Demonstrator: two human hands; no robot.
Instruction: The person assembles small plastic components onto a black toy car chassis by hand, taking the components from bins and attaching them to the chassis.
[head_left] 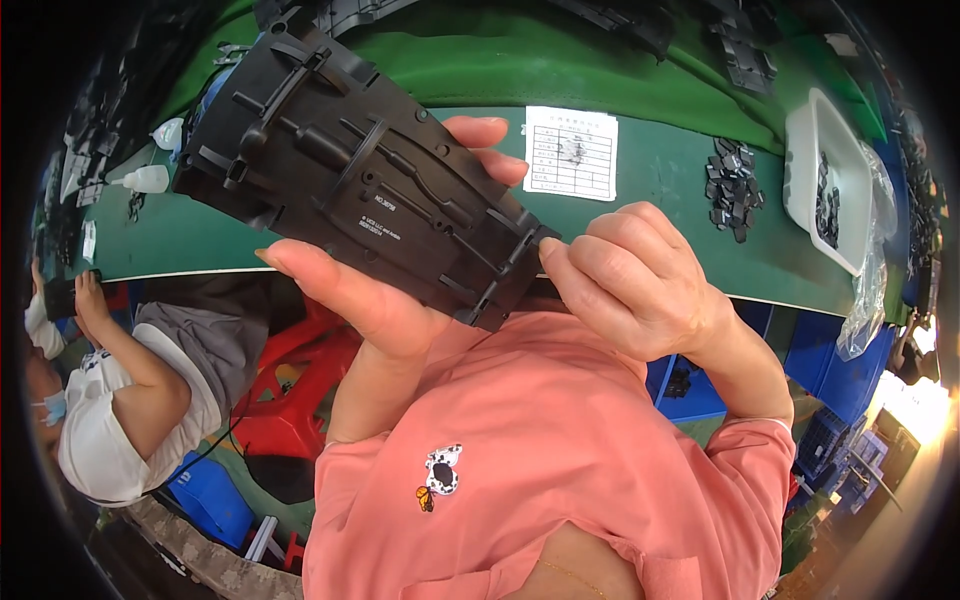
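A large black moulded plastic part (350, 170) with ribs, pegs and raised channels is held tilted above the table's near edge. My left hand (375, 305) grips it from underneath, thumb along its near side and fingertips showing past its far side. At the part's narrow right end is my right hand (640, 275), its fingers curled and the thumb and forefinger tips pressed together against the corner. Whatever lies between those fingertips, if anything, is hidden.
On the green table (670, 200) lie a printed sheet (571, 155), a pile of small black pieces (733, 188) and a white tray (835, 180) holding more. A small white bottle (148, 179) stands left. A co-worker (140, 400) sits at left beside a red stool (290, 400).
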